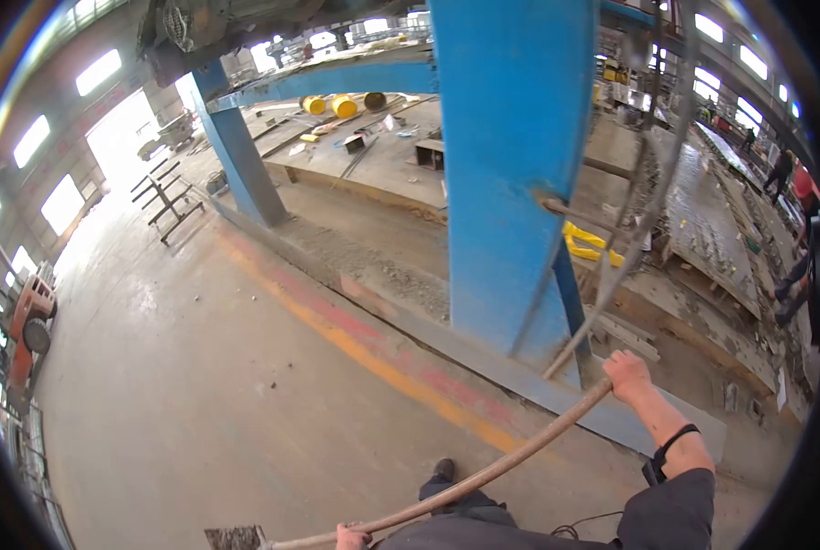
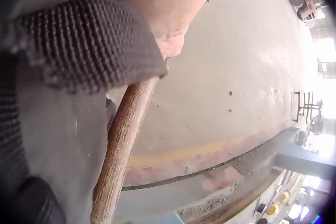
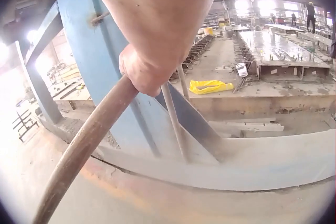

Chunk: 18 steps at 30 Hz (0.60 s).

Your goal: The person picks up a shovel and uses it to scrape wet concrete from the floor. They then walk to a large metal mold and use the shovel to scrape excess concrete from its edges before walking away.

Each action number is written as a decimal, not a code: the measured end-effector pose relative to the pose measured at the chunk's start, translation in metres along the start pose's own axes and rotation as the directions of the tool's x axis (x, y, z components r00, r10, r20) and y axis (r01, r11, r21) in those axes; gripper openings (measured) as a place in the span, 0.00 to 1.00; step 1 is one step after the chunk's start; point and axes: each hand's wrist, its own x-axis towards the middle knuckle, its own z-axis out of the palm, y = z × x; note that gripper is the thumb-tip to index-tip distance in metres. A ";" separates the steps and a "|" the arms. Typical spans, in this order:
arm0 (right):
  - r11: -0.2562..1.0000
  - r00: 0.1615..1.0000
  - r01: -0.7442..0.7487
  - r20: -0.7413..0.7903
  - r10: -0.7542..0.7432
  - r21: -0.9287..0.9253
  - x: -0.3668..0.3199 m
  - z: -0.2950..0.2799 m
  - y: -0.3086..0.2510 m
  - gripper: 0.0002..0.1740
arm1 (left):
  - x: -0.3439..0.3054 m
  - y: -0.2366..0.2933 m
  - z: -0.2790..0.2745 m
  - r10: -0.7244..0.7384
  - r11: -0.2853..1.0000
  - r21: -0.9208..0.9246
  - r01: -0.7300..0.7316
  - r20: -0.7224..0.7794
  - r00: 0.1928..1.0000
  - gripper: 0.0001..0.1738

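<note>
A long wooden-handled tool slants across the front of the body, its worn handle slightly bowed. Near its upper end my right hand grips it with curled fingers, beside the blue column's foot. Low at the front, my left hand holds the same handle closer to the tool's dark, rough, flat head, which is cut off by the frame edge. In the left wrist view a sleeve cuff covers much of the left hand. The right wrist view shows the right hand wrapped around the handle.
A wide blue column rises ahead, with thin rods leaning by it. Beyond the low kerb lie a yellow bundle and yellow drums. Left are a metal rack and an orange vehicle. People stand far right.
</note>
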 end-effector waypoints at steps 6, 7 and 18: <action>0.991 0.991 -0.130 -0.001 0.131 0.013 0.053 -0.023 0.002 0.11 | 0.214 -0.003 -0.045 -0.474 0.403 -0.845 0.352 0.136 0.870 0.18; 0.991 0.991 -0.134 0.005 0.134 0.011 0.057 -0.027 0.002 0.11 | 0.234 0.011 -0.048 -0.498 0.320 -0.871 0.373 0.181 0.848 0.18; 0.900 0.901 -0.430 -0.102 0.422 -0.071 0.074 -0.072 -0.072 0.14 | 0.392 0.186 -0.049 -0.503 0.497 -0.775 0.390 0.109 0.857 0.12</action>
